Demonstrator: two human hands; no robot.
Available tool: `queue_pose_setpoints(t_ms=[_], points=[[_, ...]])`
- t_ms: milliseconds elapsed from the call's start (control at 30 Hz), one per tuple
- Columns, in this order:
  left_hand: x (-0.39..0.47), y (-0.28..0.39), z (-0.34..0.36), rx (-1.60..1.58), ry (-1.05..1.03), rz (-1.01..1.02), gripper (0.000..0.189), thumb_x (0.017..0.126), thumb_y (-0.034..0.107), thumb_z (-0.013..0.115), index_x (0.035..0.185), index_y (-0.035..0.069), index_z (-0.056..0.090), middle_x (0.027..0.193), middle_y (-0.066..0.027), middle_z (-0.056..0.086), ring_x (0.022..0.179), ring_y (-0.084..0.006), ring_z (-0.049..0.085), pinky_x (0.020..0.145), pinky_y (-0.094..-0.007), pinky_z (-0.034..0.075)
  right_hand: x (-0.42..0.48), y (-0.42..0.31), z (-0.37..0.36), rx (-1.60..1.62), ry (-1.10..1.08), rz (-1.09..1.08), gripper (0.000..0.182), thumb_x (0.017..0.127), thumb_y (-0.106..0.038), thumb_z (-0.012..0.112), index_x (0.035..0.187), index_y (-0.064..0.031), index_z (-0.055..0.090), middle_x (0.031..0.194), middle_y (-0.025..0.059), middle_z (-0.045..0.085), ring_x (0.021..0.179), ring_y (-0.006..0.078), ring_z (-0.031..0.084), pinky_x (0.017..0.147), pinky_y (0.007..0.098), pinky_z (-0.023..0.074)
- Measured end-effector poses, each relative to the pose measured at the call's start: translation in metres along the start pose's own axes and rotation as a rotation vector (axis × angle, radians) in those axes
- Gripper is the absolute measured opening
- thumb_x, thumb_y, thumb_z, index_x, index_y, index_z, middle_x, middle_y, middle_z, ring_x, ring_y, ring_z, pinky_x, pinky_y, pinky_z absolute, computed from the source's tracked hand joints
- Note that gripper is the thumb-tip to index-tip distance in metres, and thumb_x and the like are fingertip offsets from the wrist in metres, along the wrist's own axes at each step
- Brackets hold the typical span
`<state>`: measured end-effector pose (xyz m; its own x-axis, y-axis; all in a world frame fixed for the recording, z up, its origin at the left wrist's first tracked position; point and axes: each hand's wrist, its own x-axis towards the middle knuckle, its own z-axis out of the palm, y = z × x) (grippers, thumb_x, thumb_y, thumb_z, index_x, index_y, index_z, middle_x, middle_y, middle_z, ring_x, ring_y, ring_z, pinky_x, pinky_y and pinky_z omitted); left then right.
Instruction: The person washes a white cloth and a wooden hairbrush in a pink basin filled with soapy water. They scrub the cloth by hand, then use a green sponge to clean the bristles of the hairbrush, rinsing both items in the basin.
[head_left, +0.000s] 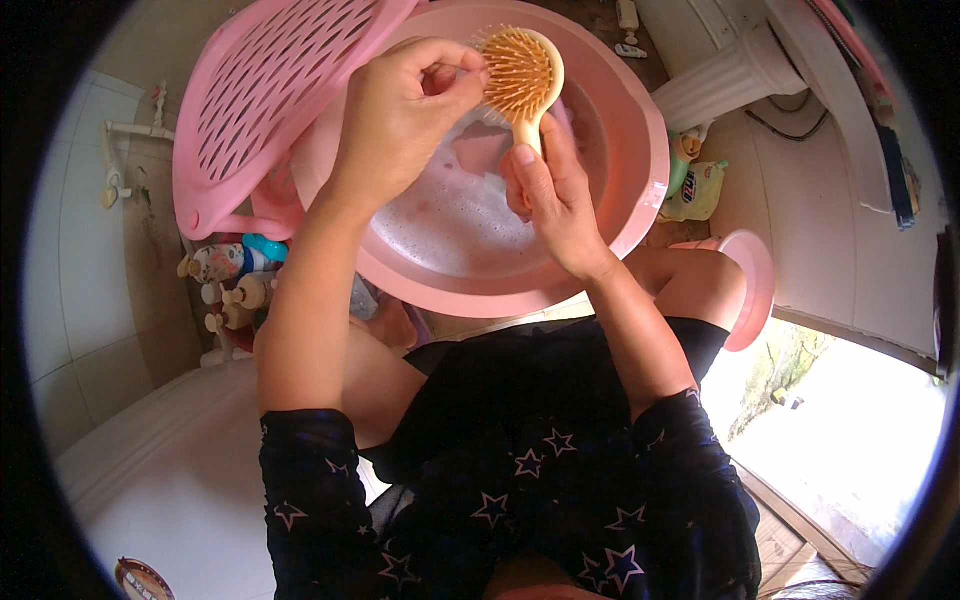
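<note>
My right hand (551, 195) is closed around the handle of a cream paddle hairbrush (519, 73), held upright with its orange cushion and pins facing left. At the left edge of the bristles is my left hand (424, 94), thumb and forefinger pinched together; whether something fine is between the fingertips I cannot tell. Both hands are above a large pink plastic basin (480, 300) of foamy, soapy water (450, 225). Something pink lies in the water below the brush, partly hidden by my right hand.
A pink slotted plastic rack (277, 82) stands at the basin's left. Several pump bottles (251, 291) are at lower left. Right of the basin are a detergent pouch (697, 191), a green bottle (681, 154), a smaller pink basin (754, 292) and a white pedestal (727, 75).
</note>
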<state>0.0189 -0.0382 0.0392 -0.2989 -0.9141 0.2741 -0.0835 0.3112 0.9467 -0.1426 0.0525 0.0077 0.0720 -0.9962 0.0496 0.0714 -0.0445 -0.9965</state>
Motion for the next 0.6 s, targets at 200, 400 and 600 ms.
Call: queue_pose_setpoints(t_ms=[200, 400, 600], points=[[-0.001, -0.001, 0.003, -0.048, 0.065, 0.034, 0.016, 0.092, 0.014, 0.069, 0.098, -0.001, 0.069, 0.079, 0.0021, 0.062, 0.069, -0.0046, 0.053, 0.063, -0.0209, 0.045, 0.001, -0.004, 0.003, 0.107, 0.017, 0.042, 0.041, 0.107, -0.026, 0.04, 0.143, -0.0068, 0.037, 0.075, -0.0024, 0.044, 0.054, 0.0042, 0.035, 0.048, 0.0198, 0.0306], [0.002, 0.003, -0.009, -0.2, -0.009, -0.036, 0.02, 0.094, 0.018, 0.067, 0.101, -0.001, 0.068, 0.079, 0.0024, 0.06, 0.071, -0.0049, 0.052, 0.068, -0.0207, 0.045, 0.002, -0.007, 0.003, 0.16, 0.014, 0.069, 0.04, 0.107, -0.028, 0.038, 0.142, -0.0076, 0.038, 0.075, -0.0015, 0.044, 0.052, 0.0054, 0.034, 0.047, 0.0211, 0.0289], [0.004, 0.005, -0.013, -0.413, -0.055, -0.068, 0.02, 0.095, 0.018, 0.065, 0.101, 0.0, 0.067, 0.079, 0.0022, 0.06, 0.072, -0.0052, 0.052, 0.07, -0.0205, 0.044, 0.001, -0.006, 0.0, 0.238, -0.001, 0.086, 0.039, 0.107, -0.028, 0.038, 0.141, -0.0081, 0.038, 0.077, -0.0006, 0.043, 0.052, 0.0058, 0.032, 0.048, 0.0214, 0.0293]])
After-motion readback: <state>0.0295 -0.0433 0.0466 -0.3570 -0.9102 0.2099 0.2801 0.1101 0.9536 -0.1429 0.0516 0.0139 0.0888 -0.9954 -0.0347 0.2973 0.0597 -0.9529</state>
